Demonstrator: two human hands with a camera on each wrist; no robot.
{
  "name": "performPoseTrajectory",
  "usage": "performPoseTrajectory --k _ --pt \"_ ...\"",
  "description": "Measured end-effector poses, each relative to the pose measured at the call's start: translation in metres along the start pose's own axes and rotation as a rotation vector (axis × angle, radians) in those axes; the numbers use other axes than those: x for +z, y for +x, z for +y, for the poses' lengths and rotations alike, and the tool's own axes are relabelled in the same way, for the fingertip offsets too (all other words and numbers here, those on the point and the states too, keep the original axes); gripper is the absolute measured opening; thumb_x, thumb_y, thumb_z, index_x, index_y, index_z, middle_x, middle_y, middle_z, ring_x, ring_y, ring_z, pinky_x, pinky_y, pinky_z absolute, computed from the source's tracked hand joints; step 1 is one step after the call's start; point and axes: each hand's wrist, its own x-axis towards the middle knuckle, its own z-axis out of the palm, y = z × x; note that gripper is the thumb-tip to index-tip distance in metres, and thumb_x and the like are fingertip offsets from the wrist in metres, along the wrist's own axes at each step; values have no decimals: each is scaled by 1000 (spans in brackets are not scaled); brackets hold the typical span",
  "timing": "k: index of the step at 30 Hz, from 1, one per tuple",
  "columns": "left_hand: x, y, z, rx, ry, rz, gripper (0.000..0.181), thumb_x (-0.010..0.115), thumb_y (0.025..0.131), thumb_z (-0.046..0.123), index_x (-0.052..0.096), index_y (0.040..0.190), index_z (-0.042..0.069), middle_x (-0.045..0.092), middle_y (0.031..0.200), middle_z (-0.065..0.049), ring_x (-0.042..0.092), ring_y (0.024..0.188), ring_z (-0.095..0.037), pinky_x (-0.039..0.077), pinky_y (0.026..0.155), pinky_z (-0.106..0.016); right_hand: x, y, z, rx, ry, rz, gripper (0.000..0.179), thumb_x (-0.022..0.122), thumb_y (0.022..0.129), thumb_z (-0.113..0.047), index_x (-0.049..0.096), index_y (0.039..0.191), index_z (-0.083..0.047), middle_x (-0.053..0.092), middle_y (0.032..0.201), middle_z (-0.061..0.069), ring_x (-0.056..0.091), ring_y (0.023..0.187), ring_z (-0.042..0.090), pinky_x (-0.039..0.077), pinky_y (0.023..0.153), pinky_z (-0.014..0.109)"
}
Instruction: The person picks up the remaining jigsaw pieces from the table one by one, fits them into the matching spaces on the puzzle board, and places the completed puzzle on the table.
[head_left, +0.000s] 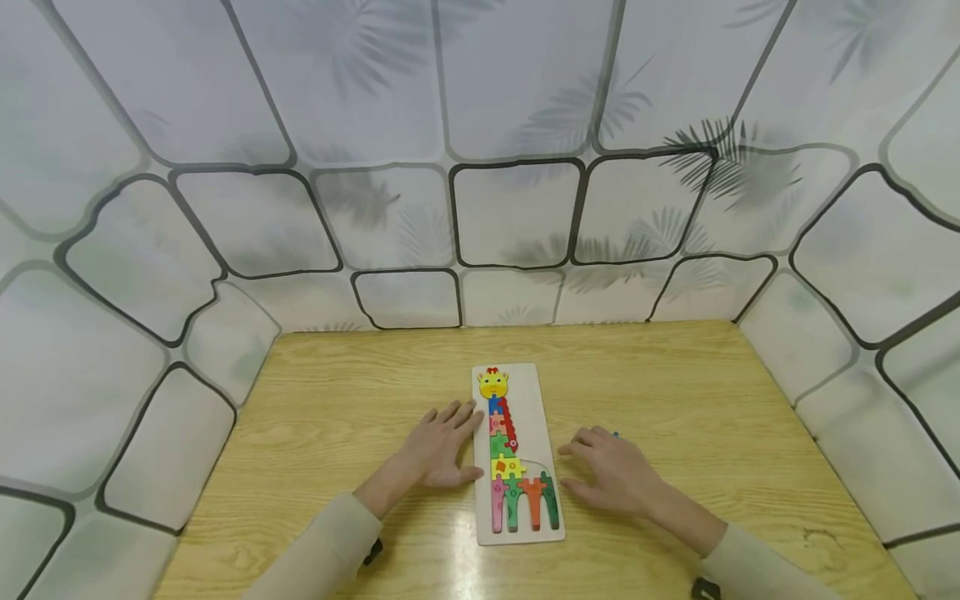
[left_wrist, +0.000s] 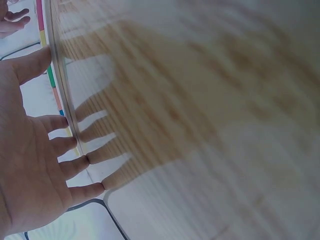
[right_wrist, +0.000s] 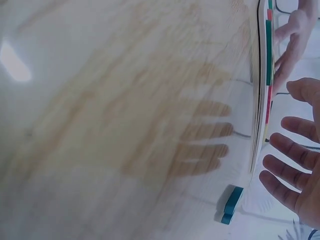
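Note:
A wooden giraffe puzzle board (head_left: 528,400) lies lengthwise on the table, with a yellow giraffe head piece (head_left: 492,384) at its far end. Blue, salmon, green and yellow neck and body pieces run down from it, beside a red mane piece (head_left: 510,425). Several coloured leg pieces (head_left: 534,504) sit at the near end, and a bare outlined area shows above them. My left hand (head_left: 438,450) rests with spread fingers at the board's left edge. Beside the right edge, my right hand (head_left: 611,471) hovers with loose fingers, holding nothing. Past its fingertips lies a teal piece (right_wrist: 232,205).
The light wood table (head_left: 360,383) is enclosed at the back and both sides by pale walls (head_left: 510,212) with a stone-and-leaf pattern. A dark object (head_left: 705,588) shows under the right sleeve.

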Motion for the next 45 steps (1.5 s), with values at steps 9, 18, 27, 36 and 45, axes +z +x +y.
performPoseTrajectory --k 9,18,27,36,45 --pt "1 0 0 -6 5 4 94 60 93 68 33 167 16 27 177 -10 31 161 -39 34 126 -65 -6 -5 7 -4 -18 44 37 85 85 -40 79 115 -18 71 103 -6 65 92 12 59 72 28" --pt "-1 -1 1 -7 9 -1 94 60 93 67 33 167 16 27 177 -10 32 161 -39 35 126 -65 -7 -9 16 10 -37 65 39 85 85 -40 79 116 -17 71 103 -6 67 93 13 59 73 27" --pt "-2 -1 0 -6 9 2 94 59 93 68 33 167 16 27 177 -10 32 161 -39 35 126 -65 -11 -13 24 34 -76 97 41 87 82 -39 79 115 -17 72 103 -4 68 92 15 62 74 30" --pt "-2 -1 1 -4 -2 0 94 59 93 68 34 166 15 28 176 -10 32 161 -39 35 125 -65 -10 -16 34 61 -89 87 42 88 82 -40 78 115 -17 72 104 -3 69 93 16 62 73 32" --pt "-2 0 1 -8 -8 -1 94 60 93 67 33 167 16 28 176 -10 32 161 -39 35 126 -65 -12 -19 45 88 -96 71 40 88 83 -40 79 115 -18 73 102 -2 70 92 17 61 68 31"
